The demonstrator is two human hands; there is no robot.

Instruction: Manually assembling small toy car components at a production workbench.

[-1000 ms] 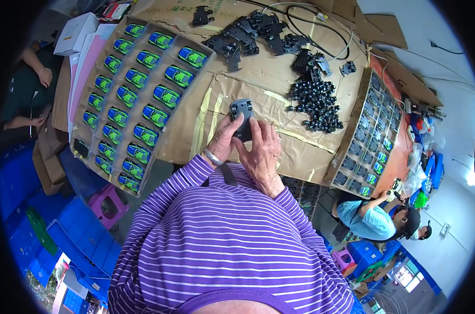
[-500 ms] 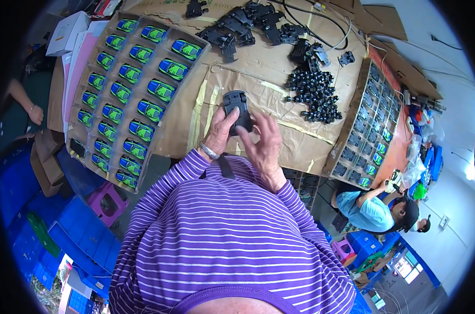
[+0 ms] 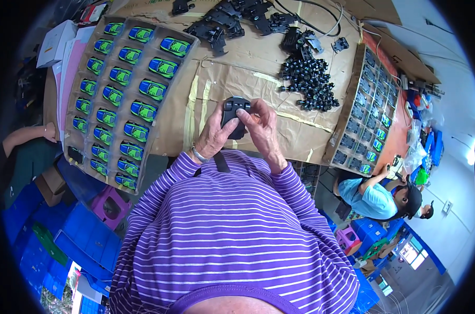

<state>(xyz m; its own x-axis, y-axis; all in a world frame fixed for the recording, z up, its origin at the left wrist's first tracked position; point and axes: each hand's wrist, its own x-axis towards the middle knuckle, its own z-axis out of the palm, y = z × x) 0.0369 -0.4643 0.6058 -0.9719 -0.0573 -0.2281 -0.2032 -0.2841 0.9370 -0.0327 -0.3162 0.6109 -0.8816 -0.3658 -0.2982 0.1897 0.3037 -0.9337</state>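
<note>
Between my two hands is a toy car, its black underside facing up. My left hand grips it from the left, thumb lying across the lower part of the black base. On the other side my right hand has its thumb pressed on the base near the upper end and its fingers curled at the right edge. The fingers partly cover the car, and its far face is hidden. Beyond the hands lies a pile of small black wheels, with black chassis parts heaped farther back.
At the left a divided tray holds rows of blue and green toy cars. Another tray on the right holds dark parts and several green cars. Brown paper covers the table. A co-worker is at the right; another person's arm shows at the left.
My right hand has come in against the toy car, its thumb now pressing on the base. Before, its fingers were spread beside the car. The other person's arm at left has moved.
</note>
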